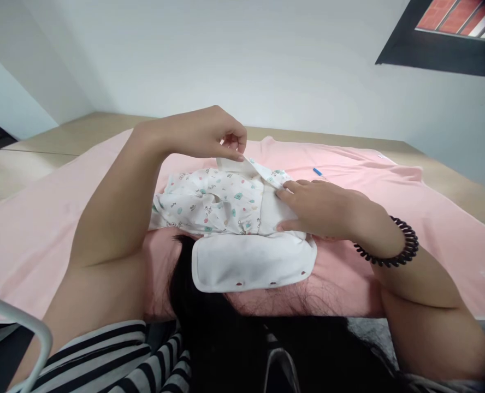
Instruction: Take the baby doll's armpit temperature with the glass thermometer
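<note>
A white baby garment [226, 191] printed with small teal and pink figures lies partly folded in front of me. Its near flap is plain white, rounded at the corners, with small dark red dots like snaps along the edge. At the far side, my left hand [222, 134] pinches the raised edge of a layer between thumb and fingers. My right hand [322, 207] rests on the plain white part at the right, thumb apart from the outstretched fingers, fingertips beside the raised fold. A dark coiled band circles the right wrist.
A pink cloth [361, 180] with wrinkles covers much of the wooden table [443, 164]. Beyond the garment lies a small slim thing with a blue end [317, 172]. A white wall [246, 65] stands behind the table. Dark hair [210, 316] hangs over the near edge.
</note>
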The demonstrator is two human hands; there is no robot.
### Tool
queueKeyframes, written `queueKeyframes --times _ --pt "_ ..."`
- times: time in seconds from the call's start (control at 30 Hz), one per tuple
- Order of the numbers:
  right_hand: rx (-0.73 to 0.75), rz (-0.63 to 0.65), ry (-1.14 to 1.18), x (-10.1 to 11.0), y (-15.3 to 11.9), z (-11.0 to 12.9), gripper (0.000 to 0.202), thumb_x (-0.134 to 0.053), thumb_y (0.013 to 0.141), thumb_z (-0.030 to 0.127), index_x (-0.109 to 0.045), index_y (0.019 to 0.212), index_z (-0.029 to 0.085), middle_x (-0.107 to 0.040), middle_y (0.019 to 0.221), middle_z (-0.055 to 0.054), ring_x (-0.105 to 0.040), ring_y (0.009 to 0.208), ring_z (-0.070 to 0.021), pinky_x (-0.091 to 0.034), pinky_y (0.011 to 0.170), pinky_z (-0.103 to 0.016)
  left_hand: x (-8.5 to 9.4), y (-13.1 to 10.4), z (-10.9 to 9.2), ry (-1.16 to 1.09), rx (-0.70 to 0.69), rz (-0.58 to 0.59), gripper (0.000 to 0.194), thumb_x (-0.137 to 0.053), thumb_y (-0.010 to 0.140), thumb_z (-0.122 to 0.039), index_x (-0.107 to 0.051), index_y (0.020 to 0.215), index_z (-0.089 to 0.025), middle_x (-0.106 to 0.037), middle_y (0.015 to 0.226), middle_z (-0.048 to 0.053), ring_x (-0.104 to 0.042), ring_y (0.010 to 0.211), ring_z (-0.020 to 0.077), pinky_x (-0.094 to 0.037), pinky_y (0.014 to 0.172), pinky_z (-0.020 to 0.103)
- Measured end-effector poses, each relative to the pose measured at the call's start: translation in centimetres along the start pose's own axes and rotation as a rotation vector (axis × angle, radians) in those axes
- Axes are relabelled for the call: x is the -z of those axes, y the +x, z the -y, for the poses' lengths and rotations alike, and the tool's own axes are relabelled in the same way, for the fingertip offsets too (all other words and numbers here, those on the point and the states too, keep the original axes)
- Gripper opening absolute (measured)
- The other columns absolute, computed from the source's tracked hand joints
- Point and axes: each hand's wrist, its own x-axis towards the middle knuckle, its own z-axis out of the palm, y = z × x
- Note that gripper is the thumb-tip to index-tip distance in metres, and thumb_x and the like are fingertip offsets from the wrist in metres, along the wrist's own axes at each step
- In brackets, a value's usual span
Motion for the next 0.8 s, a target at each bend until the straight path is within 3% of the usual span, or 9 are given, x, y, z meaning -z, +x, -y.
queueKeyframes --times 0.13,0.27,0.37,0.5,0.57,0.67,0.8 --pt "0.011 0.006 0.034 -0.5 0.4 -0.5 0.063 -0.057 0.1 0.065 -0.061 0.136 0.014 -0.064 0.125 -0.017 -0.064 0.108 -0.0369 -0.05 0.093 -0.051 0.0 0.0 0.0 0.019 0.006 0.008 0.028 -0.069 0.089 -0.051 -0.075 0.09 -0.024 -0.072 0.084 0.002 -0.063 0.074 0.0174 -0.049 0.078 0.033" --pt "0.061 -0.018 0.077 -0.7 1.1 -0.8 0.086 -0.061 0.097 0.062 -0.03 0.166 0.022 -0.062 0.131 -0.017 -0.06 0.117 -0.039 -0.051 0.092 -0.049 0.0 0.0 -0.4 0.006 0.023 0.014 0.028 -0.069 0.088 -0.052 -0.074 0.088 -0.024 -0.072 0.081 0.004 -0.061 0.073 0.0192 -0.047 0.076 0.035" --pt "0.069 -0.022 0.067 -1.0 1.6 -1.0 0.096 -0.062 0.095 0.063 -0.02 0.171 0.022 -0.059 0.137 -0.018 -0.057 0.124 -0.0413 -0.05 0.094 -0.051 0.0 0.0 -0.5 0.01 0.032 0.008 0.029 -0.069 0.088 -0.053 -0.074 0.088 -0.024 -0.071 0.081 0.004 -0.061 0.076 0.0205 -0.046 0.077 0.035" --pt "0.054 -0.047 0.061 -1.6 2.1 -1.4 0.106 -0.063 0.089 0.07 -0.022 0.17 0.016 -0.055 0.147 -0.021 -0.054 0.131 -0.0455 -0.048 0.1 -0.056 0.0 0.1 -0.6 0.063 0.025 -0.006 0.03 -0.065 0.091 -0.052 -0.074 0.092 -0.023 -0.071 0.085 0.002 -0.059 0.08 0.0192 -0.042 0.078 0.033" --pt "0.041 -0.053 0.044 -1.8 2.2 -1.6 0.101 -0.063 0.087 0.073 -0.035 0.164 0.012 -0.055 0.146 -0.022 -0.053 0.131 -0.0458 -0.048 0.102 -0.057 0.0 0.0 -0.6 0.078 0.024 -0.012 0.033 -0.063 0.092 -0.054 -0.074 0.093 -0.023 -0.071 0.085 0.002 -0.057 0.081 0.0187 -0.041 0.078 0.034" --pt "0.009 -0.038 0.032 -1.7 1.9 -1.7 0.081 -0.065 0.086 0.076 -0.06 0.136 0.013 -0.063 0.13 -0.02 -0.059 0.118 -0.0418 -0.05 0.094 -0.052 0.1 -0.1 -0.7 0.069 0.039 -0.011 0.038 -0.061 0.093 -0.058 -0.074 0.094 -0.022 -0.07 0.085 0.002 -0.054 0.082 0.0184 -0.04 0.08 0.034" --pt "0.019 -0.076 0.044 -1.0 0.9 -2.3 0.062 -0.065 0.088 0.075 -0.066 0.112 0.018 -0.067 0.108 -0.014 -0.063 0.101 -0.0357 -0.048 0.084 -0.045 0.1 -0.2 -0.7 0.029 0.062 -0.016 0.042 -0.063 0.093 -0.062 -0.073 0.093 -0.021 -0.07 0.082 0.002 -0.052 0.085 0.0187 -0.038 0.085 0.035"
